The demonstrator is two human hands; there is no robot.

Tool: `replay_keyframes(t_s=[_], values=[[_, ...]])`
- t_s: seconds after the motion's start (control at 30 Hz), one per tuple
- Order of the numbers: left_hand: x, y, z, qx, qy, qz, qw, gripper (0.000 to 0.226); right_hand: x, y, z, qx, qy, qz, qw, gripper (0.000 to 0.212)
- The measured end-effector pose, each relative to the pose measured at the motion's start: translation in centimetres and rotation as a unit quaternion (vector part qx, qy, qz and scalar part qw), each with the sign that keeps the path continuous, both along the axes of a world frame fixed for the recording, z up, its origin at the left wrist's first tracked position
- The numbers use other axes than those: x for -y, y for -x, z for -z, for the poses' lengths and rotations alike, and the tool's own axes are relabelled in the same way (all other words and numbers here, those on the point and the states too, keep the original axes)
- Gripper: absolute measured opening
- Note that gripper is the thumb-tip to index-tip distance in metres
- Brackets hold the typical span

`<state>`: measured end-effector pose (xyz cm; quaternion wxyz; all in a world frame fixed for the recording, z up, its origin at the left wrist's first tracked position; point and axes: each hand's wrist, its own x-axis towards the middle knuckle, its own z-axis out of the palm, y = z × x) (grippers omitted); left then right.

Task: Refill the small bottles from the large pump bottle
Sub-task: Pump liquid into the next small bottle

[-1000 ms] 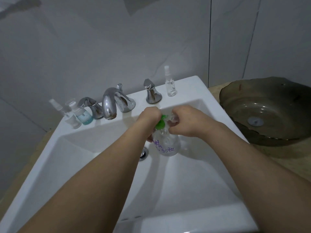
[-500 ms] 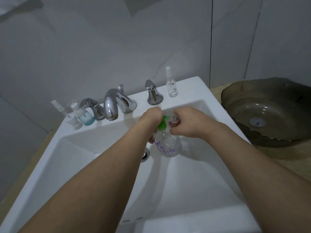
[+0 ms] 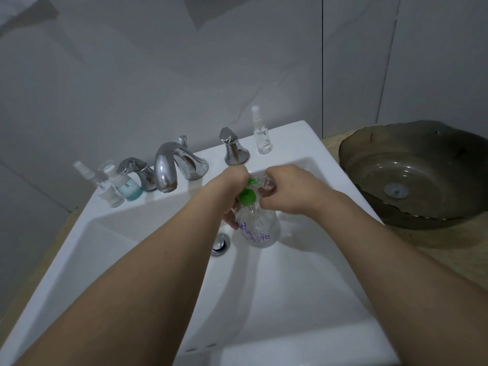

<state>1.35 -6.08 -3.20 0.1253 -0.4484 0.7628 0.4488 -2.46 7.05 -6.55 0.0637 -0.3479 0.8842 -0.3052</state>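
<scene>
The large clear plastic pump bottle (image 3: 260,228), marked with purple handwriting and topped by a green pump head (image 3: 248,195), is held upright over the basin of the white rectangular ceramic sink (image 3: 148,223), just beside the chrome drain plug (image 3: 219,244). The bottle's neck and pump are grasped by the left hand (image 3: 232,191), whose fingers are curled round them; a fingertip is seen lower down against the bottle's shoulder. A small clear bottle (image 3: 268,182) is gripped by the right hand (image 3: 287,191) and is held tilted, its end close against the green pump head. Whether liquid is passing between them cannot be told.

On the sink's back ledge, a chrome curved spout (image 3: 169,167) is flanked by a left chrome tap handle (image 3: 138,171) and a right chrome tap handle (image 3: 233,150). To the left of the left handle, a small bottle of pale blue liquid with a white pump top (image 3: 128,187) is set, and just beside it a small white-capped spray bottle (image 3: 105,190) is leaning or tilted. A small clear spray bottle with a white cap (image 3: 261,133) is stood upright to the right of the right handle, well apart from the other two.

A dark translucent glass vessel basin (image 3: 412,178) is seated on the beige counter (image 3: 449,247) to the right of the white sink. Pale grey wall tiles (image 3: 237,62) are seen behind.
</scene>
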Motion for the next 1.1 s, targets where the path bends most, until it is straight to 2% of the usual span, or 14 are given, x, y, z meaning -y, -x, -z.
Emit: replay_keyframes(t_s=[0.1, 0.3, 0.5, 0.63, 0.73, 0.87, 1.1], values=[[-0.4, 0.3, 0.7, -0.039, 0.054, -0.007, 0.998, 0.026, -0.1, 0.1, 0.2, 0.0, -0.017, -0.003, 1.0, 0.022], [-0.3, 0.1, 1.2, -0.058, 0.105, 0.027, 0.992, 0.023, 0.1, 0.2, 0.4, -0.002, -0.032, -0.004, 0.999, 0.022], [0.2, 0.3, 1.5, -0.059, 0.061, 0.004, 0.996, 0.037, 0.2, 0.1, 0.4, 0.0, -0.034, -0.007, 0.999, 0.023], [-0.1, 0.1, 0.6, -0.015, 0.027, -0.016, 0.999, 0.033, 0.2, 0.1, 0.4, 0.008, -0.022, -0.002, 1.0, 0.023], [0.4, 0.0, 0.1, 0.007, -0.022, -0.006, 1.0, 0.043, 0.1, 0.1, 0.2, 0.004, -0.001, -0.001, 1.0, 0.022], [1.0, 0.0, -0.2, 0.01, -0.06, 0.008, 0.998, 0.045, 0.1, 0.1, 0.1, -0.007, 0.004, -0.001, 1.0, 0.022], [0.3, 0.1, -0.2, 0.012, -0.024, -0.003, 1.0, 0.042, 0.1, 0.2, 0.0, -0.012, -0.004, 0.003, 1.0, 0.023]])
